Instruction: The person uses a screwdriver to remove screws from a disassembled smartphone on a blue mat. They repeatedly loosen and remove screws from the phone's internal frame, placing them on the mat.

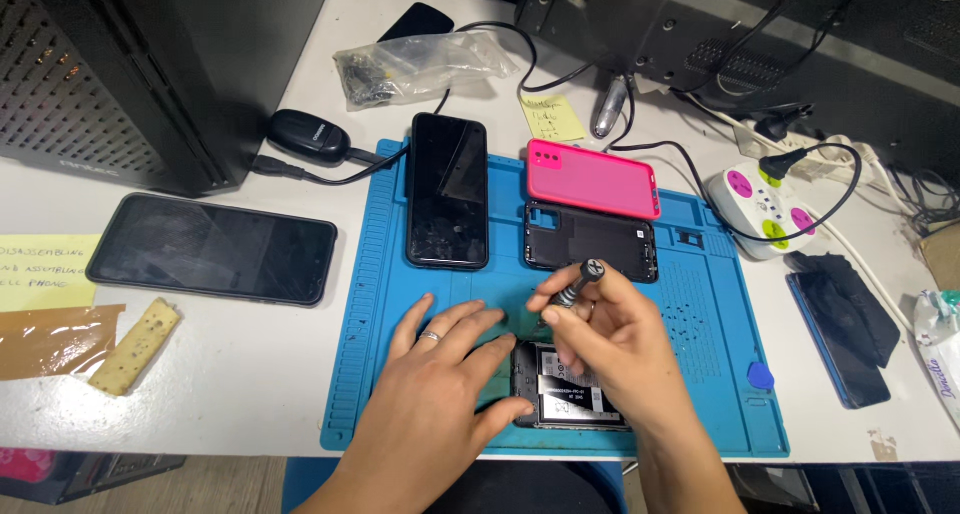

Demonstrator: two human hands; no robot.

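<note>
Both hands low and close: left hand [440, 374] flat, right hand [600, 324] fingers pinched.

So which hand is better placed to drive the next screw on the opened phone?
Probably the right hand: it already holds the screwdriver above the opened phone. The left hand lies flat, steadying the phone's edge.
</note>
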